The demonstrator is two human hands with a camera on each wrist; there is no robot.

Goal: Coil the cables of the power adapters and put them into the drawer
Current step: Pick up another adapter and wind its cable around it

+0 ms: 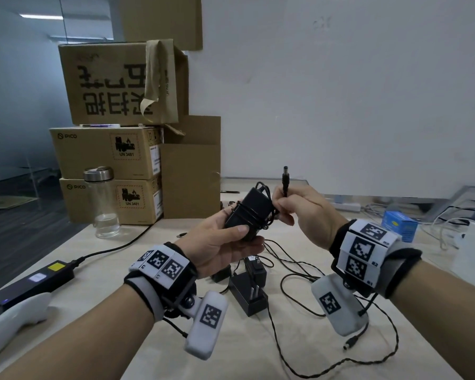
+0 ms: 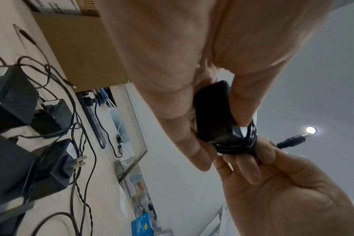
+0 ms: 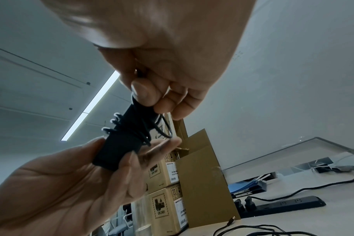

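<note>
My left hand [image 1: 225, 242] grips a black power adapter [image 1: 248, 213] held above the table, thumb on top; its thin black cable [image 1: 266, 215] is wound around the body. My right hand [image 1: 299, 207] pinches the cable's free end, and the barrel plug [image 1: 285, 176] sticks up above the fingers. In the left wrist view the adapter [image 2: 214, 115] and its plug [image 2: 291, 141] show between both hands. The right wrist view shows the wound adapter [image 3: 123, 140]. More black adapters [image 1: 250, 294] lie on the table below with loose cables [image 1: 299, 272]. No drawer is in view.
Stacked cardboard boxes [image 1: 107, 152] stand at the back left, with a glass bottle [image 1: 102, 201] in front. A large black power brick [image 1: 33, 281] and a white handheld device [image 1: 14, 319] lie at the left. A blue box [image 1: 399, 224] and white cables sit at the right.
</note>
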